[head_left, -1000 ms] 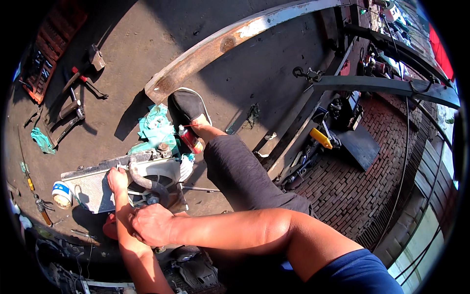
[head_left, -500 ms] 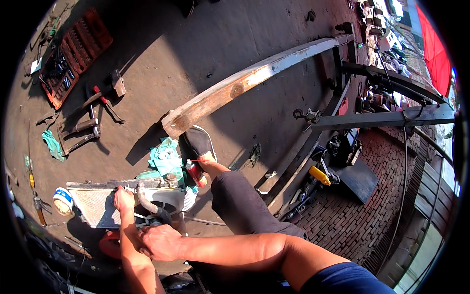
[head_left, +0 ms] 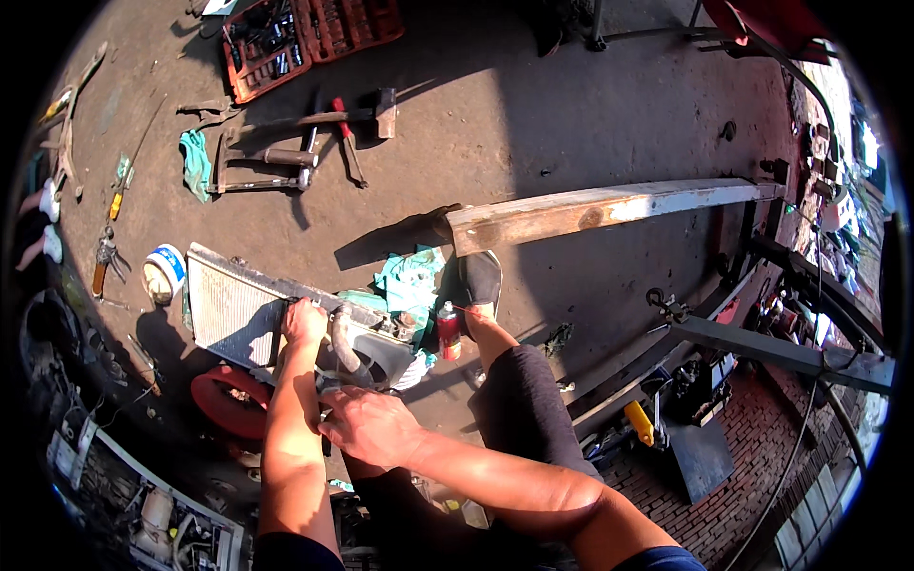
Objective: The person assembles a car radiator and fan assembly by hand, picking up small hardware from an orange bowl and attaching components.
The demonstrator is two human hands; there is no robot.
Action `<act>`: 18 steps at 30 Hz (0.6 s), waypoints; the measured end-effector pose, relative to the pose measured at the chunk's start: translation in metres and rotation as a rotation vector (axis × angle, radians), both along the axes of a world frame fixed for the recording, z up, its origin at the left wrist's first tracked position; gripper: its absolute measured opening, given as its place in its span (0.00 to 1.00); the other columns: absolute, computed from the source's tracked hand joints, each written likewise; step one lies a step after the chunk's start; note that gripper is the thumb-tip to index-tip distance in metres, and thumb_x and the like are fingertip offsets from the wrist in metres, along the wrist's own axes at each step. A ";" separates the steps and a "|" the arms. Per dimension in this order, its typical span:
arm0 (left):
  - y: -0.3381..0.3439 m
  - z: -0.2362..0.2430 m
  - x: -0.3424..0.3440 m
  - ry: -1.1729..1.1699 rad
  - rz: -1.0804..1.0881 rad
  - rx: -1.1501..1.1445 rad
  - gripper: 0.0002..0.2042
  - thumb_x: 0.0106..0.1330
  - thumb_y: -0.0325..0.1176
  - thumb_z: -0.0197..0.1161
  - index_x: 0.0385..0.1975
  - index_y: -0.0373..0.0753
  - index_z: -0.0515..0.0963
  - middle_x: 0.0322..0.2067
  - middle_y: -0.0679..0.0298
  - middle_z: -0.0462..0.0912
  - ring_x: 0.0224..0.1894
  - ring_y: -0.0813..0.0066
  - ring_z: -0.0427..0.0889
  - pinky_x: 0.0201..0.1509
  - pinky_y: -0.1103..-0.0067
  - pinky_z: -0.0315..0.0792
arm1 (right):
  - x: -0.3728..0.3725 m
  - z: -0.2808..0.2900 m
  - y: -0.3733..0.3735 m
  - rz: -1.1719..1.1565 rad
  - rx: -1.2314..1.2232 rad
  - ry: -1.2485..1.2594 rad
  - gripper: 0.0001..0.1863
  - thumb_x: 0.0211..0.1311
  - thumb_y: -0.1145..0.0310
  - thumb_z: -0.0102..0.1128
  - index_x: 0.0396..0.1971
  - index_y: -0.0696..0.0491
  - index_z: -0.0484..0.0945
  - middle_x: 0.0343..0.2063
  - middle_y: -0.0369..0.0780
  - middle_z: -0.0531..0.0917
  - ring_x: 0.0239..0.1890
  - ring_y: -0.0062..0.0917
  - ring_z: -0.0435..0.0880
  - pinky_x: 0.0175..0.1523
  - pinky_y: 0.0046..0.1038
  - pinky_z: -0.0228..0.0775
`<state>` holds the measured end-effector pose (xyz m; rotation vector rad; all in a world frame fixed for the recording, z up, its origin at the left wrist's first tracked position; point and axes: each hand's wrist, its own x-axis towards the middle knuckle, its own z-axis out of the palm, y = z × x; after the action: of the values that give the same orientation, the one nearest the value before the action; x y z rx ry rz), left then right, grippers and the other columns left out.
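A radiator [head_left: 230, 306] with a pale finned core, a dark shroud and a thick grey hose [head_left: 348, 350] stands tilted on the ground before me. My left hand [head_left: 305, 322] is closed over its upper part, beside the hose. Below the hose, my right hand [head_left: 369, 425] is bent inward with curled fingers, near the radiator's lower part and close to my left forearm. Whatever lies within those fingers is hidden. Teal cloths [head_left: 411, 278] lie against the radiator's far side, and a red spray can [head_left: 448, 333] stands by my foot.
A white-and-blue tub [head_left: 164, 274] and a red ring-shaped part [head_left: 228, 402] flank the radiator. Farther off lie a hammer [head_left: 385, 114], red-handled pliers [head_left: 348, 143] and an orange socket case [head_left: 314, 43]. A long wooden beam [head_left: 609, 207] reaches right, near a metal frame [head_left: 781, 347].
The whole view has swung, so the ground things appear shifted right, with the tools higher and more of an engine bay showing lower left. Both hands keep nearly their places at the radiator.
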<state>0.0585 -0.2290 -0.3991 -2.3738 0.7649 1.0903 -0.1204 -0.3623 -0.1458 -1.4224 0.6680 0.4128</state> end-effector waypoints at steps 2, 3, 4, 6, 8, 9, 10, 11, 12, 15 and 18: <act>-0.009 0.002 -0.002 0.016 0.027 0.048 0.16 0.66 0.42 0.62 0.43 0.36 0.85 0.46 0.46 0.87 0.52 0.46 0.86 0.56 0.57 0.80 | -0.001 0.001 0.001 0.027 0.013 0.005 0.25 0.71 0.53 0.59 0.55 0.59 0.76 0.47 0.53 0.85 0.49 0.49 0.86 0.54 0.45 0.79; -0.006 0.005 -0.003 -0.033 0.016 -0.014 0.14 0.65 0.39 0.61 0.35 0.36 0.89 0.39 0.48 0.90 0.45 0.48 0.89 0.51 0.58 0.82 | 0.000 -0.001 0.006 0.015 -0.026 -0.002 0.25 0.71 0.53 0.60 0.56 0.59 0.76 0.48 0.52 0.85 0.49 0.49 0.86 0.54 0.45 0.79; -0.004 0.007 -0.002 -0.032 0.029 0.006 0.14 0.65 0.39 0.60 0.35 0.36 0.89 0.38 0.48 0.90 0.44 0.48 0.90 0.50 0.58 0.83 | 0.000 -0.002 0.010 0.000 -0.066 -0.009 0.26 0.71 0.53 0.60 0.57 0.58 0.76 0.48 0.52 0.85 0.49 0.49 0.86 0.54 0.45 0.79; 0.001 0.011 -0.002 -0.025 0.047 0.020 0.15 0.66 0.40 0.59 0.34 0.37 0.89 0.37 0.47 0.90 0.44 0.48 0.90 0.49 0.58 0.83 | 0.002 -0.004 0.015 0.028 -0.031 -0.002 0.26 0.71 0.53 0.61 0.58 0.57 0.76 0.48 0.52 0.85 0.49 0.49 0.86 0.54 0.45 0.79; 0.006 0.012 -0.003 -0.034 0.094 0.016 0.15 0.66 0.40 0.59 0.34 0.36 0.89 0.37 0.47 0.90 0.44 0.47 0.90 0.49 0.58 0.83 | 0.002 -0.005 0.018 0.047 0.001 0.012 0.26 0.71 0.53 0.61 0.58 0.56 0.76 0.48 0.51 0.85 0.48 0.48 0.86 0.54 0.46 0.79; 0.004 0.013 -0.005 -0.038 0.131 0.008 0.15 0.66 0.40 0.60 0.33 0.36 0.89 0.38 0.46 0.90 0.44 0.47 0.90 0.49 0.58 0.83 | 0.002 -0.008 0.020 0.044 0.012 0.024 0.26 0.71 0.52 0.61 0.59 0.55 0.75 0.48 0.51 0.86 0.48 0.48 0.86 0.54 0.45 0.80; 0.001 0.018 -0.009 -0.031 0.124 -0.012 0.14 0.65 0.39 0.62 0.40 0.35 0.86 0.39 0.46 0.89 0.45 0.46 0.89 0.49 0.57 0.82 | 0.002 -0.009 0.021 0.040 0.022 0.036 0.26 0.71 0.52 0.61 0.59 0.55 0.75 0.48 0.50 0.86 0.48 0.48 0.87 0.54 0.45 0.80; 0.001 0.018 -0.016 -0.082 0.157 -0.026 0.17 0.64 0.39 0.65 0.48 0.34 0.81 0.41 0.46 0.89 0.46 0.46 0.89 0.51 0.57 0.82 | 0.002 -0.009 0.022 0.043 0.020 0.035 0.26 0.71 0.52 0.61 0.59 0.55 0.75 0.48 0.50 0.86 0.48 0.48 0.87 0.54 0.45 0.80; 0.002 0.018 -0.015 -0.065 0.148 -0.007 0.18 0.65 0.39 0.66 0.50 0.34 0.79 0.42 0.46 0.89 0.47 0.46 0.89 0.51 0.57 0.82 | 0.003 -0.009 0.023 0.068 0.009 0.044 0.26 0.71 0.52 0.61 0.59 0.55 0.75 0.47 0.49 0.86 0.47 0.47 0.87 0.53 0.45 0.80; 0.003 0.014 -0.010 -0.020 0.141 -0.004 0.19 0.66 0.38 0.64 0.52 0.33 0.77 0.43 0.45 0.88 0.48 0.45 0.88 0.53 0.56 0.81 | 0.003 -0.009 0.024 0.093 0.012 0.053 0.26 0.70 0.51 0.61 0.58 0.54 0.75 0.45 0.48 0.86 0.47 0.47 0.87 0.53 0.45 0.80; 0.007 0.008 -0.005 0.007 0.133 -0.003 0.18 0.68 0.38 0.61 0.51 0.32 0.78 0.43 0.43 0.88 0.49 0.45 0.88 0.53 0.55 0.81 | 0.003 -0.009 0.024 0.081 0.040 0.045 0.25 0.70 0.51 0.61 0.57 0.54 0.75 0.43 0.47 0.86 0.47 0.46 0.87 0.53 0.45 0.80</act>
<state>0.0539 -0.2217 -0.3908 -2.4536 0.6190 1.1510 -0.1176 -0.3381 -0.1549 -1.4090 0.6371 0.5206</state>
